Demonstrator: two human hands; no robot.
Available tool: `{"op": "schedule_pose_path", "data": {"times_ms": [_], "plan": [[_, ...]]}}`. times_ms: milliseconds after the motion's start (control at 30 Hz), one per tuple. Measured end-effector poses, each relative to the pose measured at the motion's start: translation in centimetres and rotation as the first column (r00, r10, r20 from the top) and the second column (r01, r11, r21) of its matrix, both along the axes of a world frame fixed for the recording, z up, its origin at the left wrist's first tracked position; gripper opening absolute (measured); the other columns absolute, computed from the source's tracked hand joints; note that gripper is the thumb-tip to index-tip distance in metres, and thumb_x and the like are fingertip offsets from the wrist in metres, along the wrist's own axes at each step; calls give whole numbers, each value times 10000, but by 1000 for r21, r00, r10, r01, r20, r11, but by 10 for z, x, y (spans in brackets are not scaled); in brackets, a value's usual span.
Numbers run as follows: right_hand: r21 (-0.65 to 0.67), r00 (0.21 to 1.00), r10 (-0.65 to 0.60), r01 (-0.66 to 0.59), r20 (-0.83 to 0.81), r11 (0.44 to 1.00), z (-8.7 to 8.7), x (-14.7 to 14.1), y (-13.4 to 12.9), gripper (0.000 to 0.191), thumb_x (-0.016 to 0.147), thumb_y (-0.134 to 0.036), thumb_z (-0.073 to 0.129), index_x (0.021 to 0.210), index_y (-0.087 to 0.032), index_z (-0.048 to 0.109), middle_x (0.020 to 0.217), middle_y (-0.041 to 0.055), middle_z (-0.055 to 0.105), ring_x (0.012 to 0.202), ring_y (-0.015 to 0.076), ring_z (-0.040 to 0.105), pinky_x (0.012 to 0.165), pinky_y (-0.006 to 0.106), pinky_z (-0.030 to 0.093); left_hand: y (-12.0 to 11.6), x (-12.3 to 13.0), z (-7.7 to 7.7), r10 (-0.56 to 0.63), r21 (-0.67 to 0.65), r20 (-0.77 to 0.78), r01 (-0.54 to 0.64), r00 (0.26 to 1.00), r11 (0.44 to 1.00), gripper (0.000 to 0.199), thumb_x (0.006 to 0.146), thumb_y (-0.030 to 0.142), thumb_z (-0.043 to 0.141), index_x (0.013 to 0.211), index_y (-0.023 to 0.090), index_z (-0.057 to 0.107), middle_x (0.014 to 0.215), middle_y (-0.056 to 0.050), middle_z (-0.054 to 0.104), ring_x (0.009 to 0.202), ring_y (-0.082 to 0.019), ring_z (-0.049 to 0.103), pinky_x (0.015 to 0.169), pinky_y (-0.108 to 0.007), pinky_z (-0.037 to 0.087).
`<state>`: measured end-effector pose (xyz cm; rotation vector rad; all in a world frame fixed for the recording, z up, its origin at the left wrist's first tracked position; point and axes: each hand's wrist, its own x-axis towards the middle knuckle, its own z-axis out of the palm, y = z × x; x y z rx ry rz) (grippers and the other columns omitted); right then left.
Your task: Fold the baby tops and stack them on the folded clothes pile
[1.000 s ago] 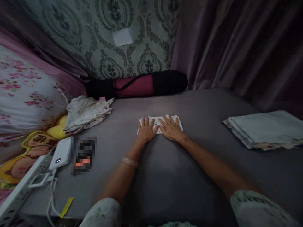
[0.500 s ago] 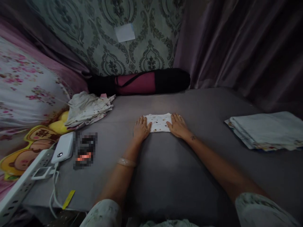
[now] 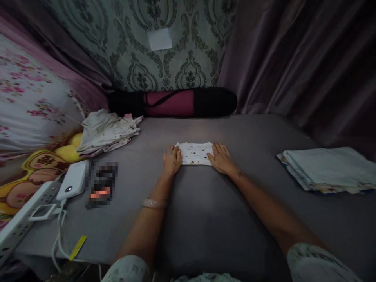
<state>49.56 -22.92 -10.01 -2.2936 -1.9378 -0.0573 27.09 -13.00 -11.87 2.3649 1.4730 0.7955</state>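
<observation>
A small folded white baby garment (image 3: 195, 154) with a scattered print lies flat on the grey sheet in front of me. My left hand (image 3: 172, 159) is at its left edge, thumb drawn in close to the fingers and closed on the cloth there; the fingertips are partly hidden. At the opposite edge, my right hand (image 3: 221, 158) rests flat and open, with its thumb on the fabric and its other fingers stretched away from me.
Light garments (image 3: 108, 131) lie rumpled at the back left. A folded cloth stack (image 3: 329, 166) is on the right. Along the wall runs a black and maroon roll bag (image 3: 172, 102). A power bank (image 3: 73, 180), power strip (image 3: 28, 219) and yellow tag (image 3: 78, 247) are at left.
My left thumb has come off the garment's top and drawn in toward the fingers at its left edge. The right hand stays put. The view has shifted slightly.
</observation>
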Motion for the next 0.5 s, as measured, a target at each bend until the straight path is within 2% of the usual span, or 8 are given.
{"op": "schedule_pose_path", "data": {"times_ms": [100,200,367,500], "plan": [[-18,1000,1,-1,7,1000,-4,2,1,722,973,-489,159,1452,25,326,1519,198,289,1416,299,217,1167,410,136,0,0,0,2,-7,-5,-2,1000,1000,444,966,334,310,1282,142,556,1399,-148,504,1349,-288,395,1111,-488,308],[-61,1000,-1,1,10,998,1,2,2,716,974,-491,176,1462,16,310,1517,199,292,1415,303,215,1164,440,130,-2,0,1,16,7,5,-16,1000,1000,439,961,338,323,1281,151,557,1398,-140,506,1361,-293,375,1111,-493,311],[-28,1000,14,-14,9,999,20,-17,6,640,984,-492,182,1470,-114,356,1527,173,285,1416,320,209,1146,533,87,-4,1,4,22,40,-16,-22,1000,999,431,948,333,361,1275,137,563,1414,-154,486,1373,-303,353,1115,-505,300],[-56,997,53,-56,-53,997,19,-33,9,605,992,-488,168,1487,-180,332,1547,141,254,1428,301,184,1145,521,114,-3,0,3,29,38,-42,-27,999,999,413,943,316,372,1246,139,588,1405,-146,498,1363,-306,366,1110,-490,315]]}}
